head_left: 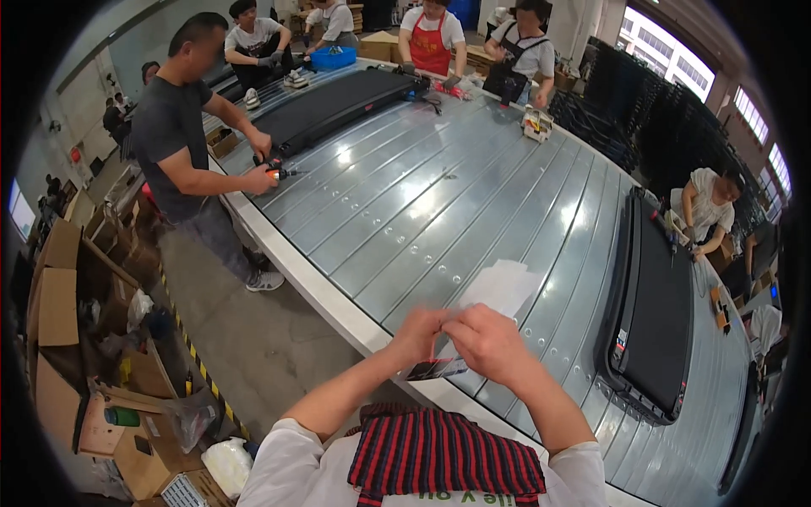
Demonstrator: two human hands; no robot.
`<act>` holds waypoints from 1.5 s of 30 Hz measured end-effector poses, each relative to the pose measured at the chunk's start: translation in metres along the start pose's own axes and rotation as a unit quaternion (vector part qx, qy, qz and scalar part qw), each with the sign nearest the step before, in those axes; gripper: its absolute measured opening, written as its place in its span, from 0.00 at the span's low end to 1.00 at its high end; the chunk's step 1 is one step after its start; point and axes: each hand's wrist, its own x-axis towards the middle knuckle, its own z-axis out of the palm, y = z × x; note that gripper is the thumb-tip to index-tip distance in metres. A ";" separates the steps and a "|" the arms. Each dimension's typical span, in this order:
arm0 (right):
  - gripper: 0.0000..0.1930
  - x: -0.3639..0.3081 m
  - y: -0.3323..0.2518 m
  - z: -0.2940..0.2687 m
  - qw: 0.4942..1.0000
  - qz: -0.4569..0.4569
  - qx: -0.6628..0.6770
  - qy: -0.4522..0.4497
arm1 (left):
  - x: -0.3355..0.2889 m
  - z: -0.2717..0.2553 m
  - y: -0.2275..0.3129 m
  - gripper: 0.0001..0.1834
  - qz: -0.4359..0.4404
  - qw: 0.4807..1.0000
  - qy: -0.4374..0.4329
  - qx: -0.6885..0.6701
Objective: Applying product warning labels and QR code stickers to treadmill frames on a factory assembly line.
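Both my hands meet at the near edge of the metal-topped table (405, 203), fingers pinched together. My left hand (416, 336) and my right hand (488, 340) are closed on a thin white sheet (500, 286), which spreads out beyond my fingers over the tabletop. Whether it is paper or film I cannot tell. Below my left hand hangs a flat piece with red and dark print (431, 368); the fingers hide how it joins the sheet. Several small clear round spots or discs (414, 249) dot the metal ahead.
A long black panel (655, 313) lies to the right, another (338, 106) at the far left. Beside that one, a person (182, 127) holds a power drill (274, 171). Other people work along the far side and right. Cardboard boxes (59, 317) crowd the left floor.
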 end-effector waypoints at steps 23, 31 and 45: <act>0.33 -0.033 0.050 0.054 0.684 0.423 0.559 0.201 | 0.004 -0.082 -0.045 0.23 -0.172 0.975 -0.058 -0.132; 0.30 -0.053 0.074 0.075 0.710 0.431 0.512 0.219 | 0.022 -0.064 -0.059 0.20 -0.167 0.983 -0.042 -0.064; 0.16 0.050 0.023 0.115 0.926 0.368 0.076 0.028 | 0.029 -0.149 -0.138 0.08 0.135 0.966 -0.163 0.147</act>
